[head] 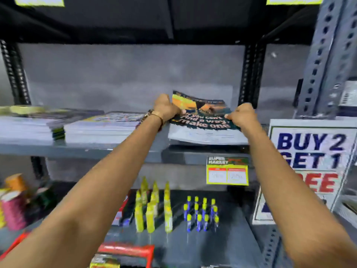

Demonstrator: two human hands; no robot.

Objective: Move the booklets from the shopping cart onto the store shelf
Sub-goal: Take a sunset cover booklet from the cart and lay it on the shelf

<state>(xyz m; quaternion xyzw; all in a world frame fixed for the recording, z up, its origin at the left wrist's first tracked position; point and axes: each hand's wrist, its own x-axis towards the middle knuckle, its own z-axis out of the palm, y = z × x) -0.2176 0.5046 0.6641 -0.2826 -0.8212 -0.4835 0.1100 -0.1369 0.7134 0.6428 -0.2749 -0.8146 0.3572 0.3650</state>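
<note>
A stack of booklets (204,120) with a dark cover and white lettering rests on the grey store shelf (81,149), right of centre. My left hand (166,108) grips the stack's left edge, and my right hand (241,115) grips its right edge. The top cover bends upward at the back. Two more booklet stacks (102,128) lie on the same shelf to the left. The shopping cart is out of view.
A "BUY 2 GET 1 FREE" sign (311,151) leans at the right against a perforated upright (326,55). A price tag (227,171) hangs under the shelf edge. Below stand yellow bottles (152,207), small blue bottles (201,213), thread spools (13,206) and red boxes (125,252).
</note>
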